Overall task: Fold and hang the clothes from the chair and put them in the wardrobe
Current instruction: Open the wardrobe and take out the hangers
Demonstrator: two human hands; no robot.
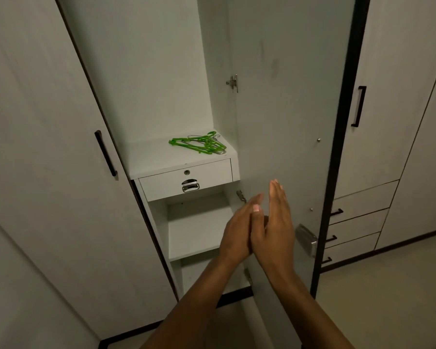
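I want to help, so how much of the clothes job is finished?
Almost nothing yet. Done: the wardrobe door stands open, and green hangers lie ready on the shelf above the drawer. In hand: nothing; the left hand and right hand are pressed together, holding no clothes. Left: no clothes show anywhere inside, so all the folding, hanging and putting away remains.

Single head-worn view, angled forward and down, close to open wardrobe [161,71], wide-angle.
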